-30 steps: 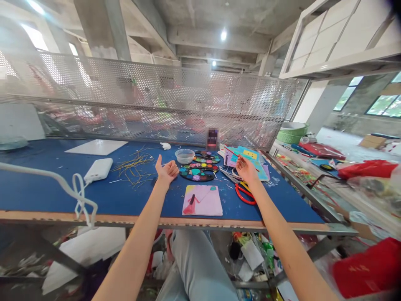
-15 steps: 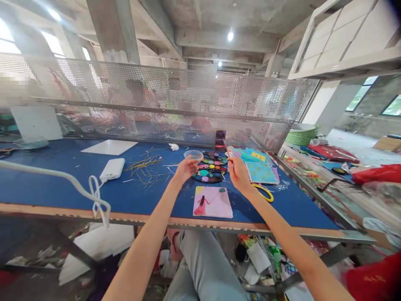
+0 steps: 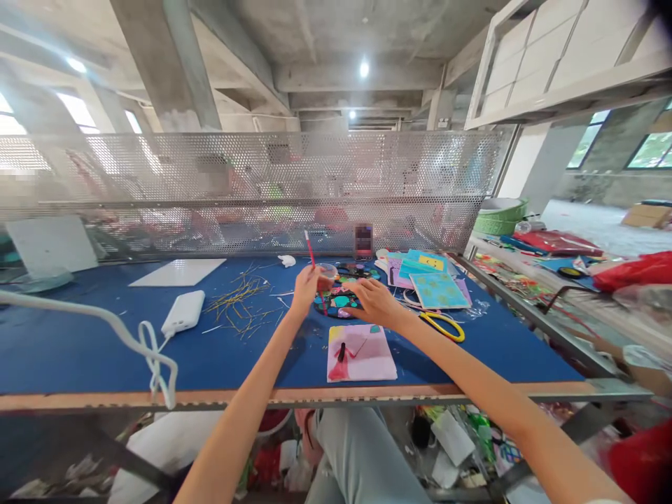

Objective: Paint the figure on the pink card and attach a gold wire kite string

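Note:
My left hand (image 3: 305, 288) is closed around a red paintbrush (image 3: 309, 250), which stands nearly upright with its pale end above the fingers. A small clear plastic cup (image 3: 328, 270) sits just beyond this hand. To the right, my right hand (image 3: 374, 301) hovers over or touches the dark paint palettes (image 3: 321, 309), thumb and fingers apart; I cannot tell which. The palettes hold several coloured paints, partly hidden by my hands. Nearest me lies a pink painted square (image 3: 370, 360), showing a figure in a red dress with long dark hair, a thin line and a green shape.
Yellow-handled scissors (image 3: 444, 326) and painted blue squares (image 3: 439, 290) lie right. A phone (image 3: 363, 241) stands behind the palettes. Dry twigs (image 3: 239, 297), a white power bank (image 3: 183, 312) with its cable and a white board (image 3: 178, 272) are left. A perforated metal screen (image 3: 236, 189) borders the back.
The red paintbrush has passed from my right hand to my left. My right hand has moved left over the palettes, its fingers now extended. The camera view has shifted slightly.

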`<state>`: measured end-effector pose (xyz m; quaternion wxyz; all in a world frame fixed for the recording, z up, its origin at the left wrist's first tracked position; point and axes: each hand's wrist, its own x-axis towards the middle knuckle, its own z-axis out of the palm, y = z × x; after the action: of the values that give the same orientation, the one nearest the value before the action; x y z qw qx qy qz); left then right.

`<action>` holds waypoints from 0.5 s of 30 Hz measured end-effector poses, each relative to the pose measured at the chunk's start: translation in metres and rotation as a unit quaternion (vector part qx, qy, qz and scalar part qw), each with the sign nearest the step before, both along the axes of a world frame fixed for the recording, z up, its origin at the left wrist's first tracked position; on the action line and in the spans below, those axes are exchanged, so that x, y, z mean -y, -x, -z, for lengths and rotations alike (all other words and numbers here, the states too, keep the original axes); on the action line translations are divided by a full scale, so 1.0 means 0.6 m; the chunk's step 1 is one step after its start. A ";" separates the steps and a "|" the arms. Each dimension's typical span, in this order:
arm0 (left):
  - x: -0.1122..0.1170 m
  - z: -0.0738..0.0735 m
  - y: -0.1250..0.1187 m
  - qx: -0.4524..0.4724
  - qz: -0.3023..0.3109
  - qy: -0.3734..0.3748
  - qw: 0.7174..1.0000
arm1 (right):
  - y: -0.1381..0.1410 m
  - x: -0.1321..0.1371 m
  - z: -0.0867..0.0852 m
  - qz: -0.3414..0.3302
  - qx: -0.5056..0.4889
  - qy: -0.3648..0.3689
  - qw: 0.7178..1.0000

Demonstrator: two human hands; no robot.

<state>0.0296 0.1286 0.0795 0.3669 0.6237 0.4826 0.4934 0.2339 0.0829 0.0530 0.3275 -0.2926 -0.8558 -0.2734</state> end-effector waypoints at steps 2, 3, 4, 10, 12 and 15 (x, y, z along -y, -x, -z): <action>-0.005 0.002 0.029 -0.088 -0.064 -0.032 0.994 | -0.043 -0.001 0.003 0.019 -0.002 0.000 1.000; -0.007 0.006 0.041 -0.132 -0.093 -0.043 0.986 | -0.064 -0.001 0.005 0.032 -0.009 0.006 0.999; -0.009 0.011 0.051 -0.174 -0.118 -0.052 0.976 | -0.083 -0.001 0.007 0.049 -0.026 0.017 0.998; -0.017 0.052 0.076 -0.358 -0.186 -0.071 0.912 | -0.145 0.011 0.027 0.101 -0.142 0.038 0.984; -0.019 0.061 0.080 -0.392 -0.188 -0.075 0.897 | -0.150 0.014 0.032 0.115 -0.170 0.035 0.978; -0.023 0.070 0.087 -0.423 -0.177 -0.079 0.885 | -0.154 0.014 0.034 0.126 -0.194 0.036 0.972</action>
<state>-0.0224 0.1426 0.0377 -0.0165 0.7045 0.6537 0.2758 0.3260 0.0742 0.0324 0.4396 -0.4574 -0.7411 -0.2198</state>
